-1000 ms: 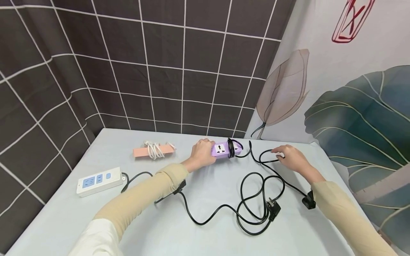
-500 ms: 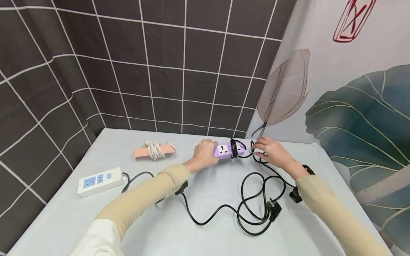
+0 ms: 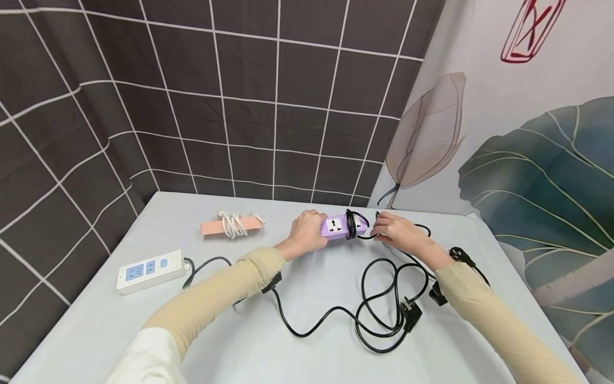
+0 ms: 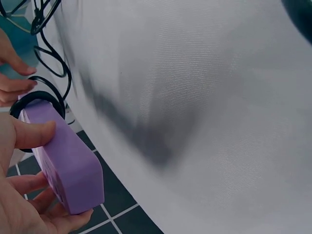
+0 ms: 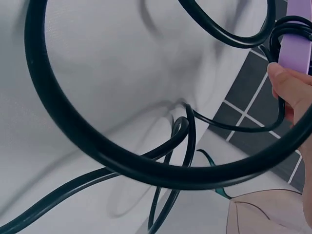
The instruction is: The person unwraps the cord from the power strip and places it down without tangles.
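My left hand (image 3: 307,232) grips one end of a purple power strip (image 3: 334,226) near the back edge of the table. In the left wrist view the thumb lies along one side of the strip (image 4: 73,161) and the fingers curl under the other. Black cord (image 3: 351,224) is wound in several turns round the strip's right part. Just right of it, my right hand (image 3: 400,234) pinches the cord's loose length close to the strip. Thumb and fingers (image 5: 280,78) meet on that cord in the right wrist view, while a large cord loop (image 5: 36,58) crosses the foreground.
A white power strip (image 3: 165,273) with blue sockets lies at left; its black cord runs to tangled loops (image 3: 369,298) and a plug (image 3: 411,314) mid-table. At back left is a pink strip (image 3: 212,228) wound with white cord (image 3: 233,226). Another black plug (image 3: 459,254) shows by the right wrist.
My right hand has moved left along the cord to beside the purple strip, its fingers closing on the cord. A plug has come into view behind the right wrist. The strip shifted slightly right.
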`<move>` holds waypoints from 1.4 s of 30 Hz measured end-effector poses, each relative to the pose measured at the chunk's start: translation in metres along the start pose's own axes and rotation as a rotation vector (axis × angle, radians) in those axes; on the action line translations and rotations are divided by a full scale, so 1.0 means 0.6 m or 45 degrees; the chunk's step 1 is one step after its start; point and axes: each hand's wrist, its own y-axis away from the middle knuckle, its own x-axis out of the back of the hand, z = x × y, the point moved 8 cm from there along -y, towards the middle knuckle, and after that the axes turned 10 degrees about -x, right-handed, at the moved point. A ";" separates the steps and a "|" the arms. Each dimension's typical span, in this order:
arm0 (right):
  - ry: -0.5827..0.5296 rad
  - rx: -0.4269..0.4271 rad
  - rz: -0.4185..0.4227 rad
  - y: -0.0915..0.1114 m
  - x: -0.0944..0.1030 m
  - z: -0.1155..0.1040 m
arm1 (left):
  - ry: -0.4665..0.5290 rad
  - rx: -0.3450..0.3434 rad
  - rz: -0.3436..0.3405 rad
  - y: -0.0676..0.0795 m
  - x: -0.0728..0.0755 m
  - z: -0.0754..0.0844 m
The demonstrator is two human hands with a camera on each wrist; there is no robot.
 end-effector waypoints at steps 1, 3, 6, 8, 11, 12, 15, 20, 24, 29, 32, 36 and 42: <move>-0.002 -0.004 0.002 0.001 0.000 0.000 | 0.000 -0.009 0.006 0.000 0.001 0.002; -0.007 -0.019 0.003 0.004 0.001 0.002 | -0.003 -0.020 0.009 -0.001 0.000 0.004; -0.017 -0.080 -0.010 0.009 0.000 0.011 | -0.015 -0.022 0.005 -0.001 0.001 0.007; -0.022 -0.131 -0.017 0.012 0.000 0.018 | -0.009 -0.008 -0.017 0.000 0.006 0.011; -0.018 -0.207 -0.014 0.017 0.003 0.029 | -0.022 -0.014 -0.022 -0.001 0.003 0.010; -0.011 -0.228 -0.009 0.018 0.004 0.032 | -0.027 -0.015 -0.025 -0.002 0.003 0.010; 0.009 -0.273 0.021 0.021 0.009 0.038 | -0.039 -0.014 -0.036 -0.002 -0.001 0.007; 0.069 -0.307 0.088 0.022 0.015 0.042 | -0.037 -0.025 -0.044 -0.002 -0.003 0.005; 0.115 -0.346 0.126 0.019 0.017 0.043 | -0.038 -0.039 -0.055 -0.001 -0.003 0.007; 0.137 -0.387 0.152 0.013 0.019 0.048 | -0.042 -0.047 -0.068 0.001 -0.004 0.006; 0.147 -0.407 0.177 0.009 0.022 0.049 | -0.038 -0.044 -0.075 0.003 -0.005 0.005; 0.163 -0.458 0.199 0.005 0.027 0.049 | -0.029 -0.041 -0.071 0.005 -0.005 0.004; 0.155 -0.503 0.222 0.003 0.034 0.047 | -0.043 -0.049 -0.075 0.005 -0.004 0.004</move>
